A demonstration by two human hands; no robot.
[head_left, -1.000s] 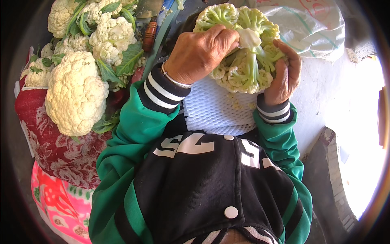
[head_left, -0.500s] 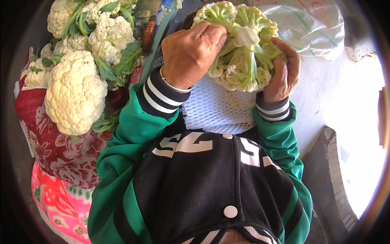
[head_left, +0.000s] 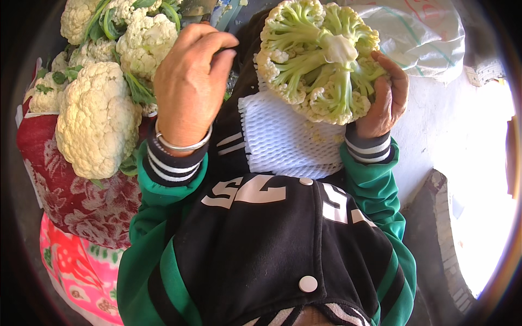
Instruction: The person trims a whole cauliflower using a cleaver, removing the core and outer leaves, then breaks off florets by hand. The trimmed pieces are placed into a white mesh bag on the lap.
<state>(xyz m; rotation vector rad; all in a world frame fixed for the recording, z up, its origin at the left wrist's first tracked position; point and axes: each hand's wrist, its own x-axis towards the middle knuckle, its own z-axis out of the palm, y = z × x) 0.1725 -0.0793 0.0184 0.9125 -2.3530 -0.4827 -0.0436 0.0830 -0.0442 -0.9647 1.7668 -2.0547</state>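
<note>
My right hand (head_left: 383,100) supports a trimmed cauliflower head (head_left: 318,60) by its right edge. Its pale cut stem and green-white branches face up, and its florets spread around them. My left hand (head_left: 190,81), with a bangle at the wrist, is apart from that head, over the spot beside the heaped cauliflowers. Its thumb and forefinger are bent with a gap between them; the other fingers are mostly hidden. Beneath this hand lies the brown wooden handle of a tool, now almost wholly covered. A white foam net (head_left: 288,136) lies across my lap under the cauliflower.
Several cauliflowers (head_left: 98,122) with green leaves are piled at the left, by a dark red floral cloth (head_left: 81,201). Below it is a pink patterned cloth (head_left: 81,277). A translucent plastic bag (head_left: 418,38) lies at the far right, above a pale floor (head_left: 418,119).
My left hand has let go of the cauliflower and moved left, over the wooden handle. My right hand still holds the head, which now shows more of its underside.
</note>
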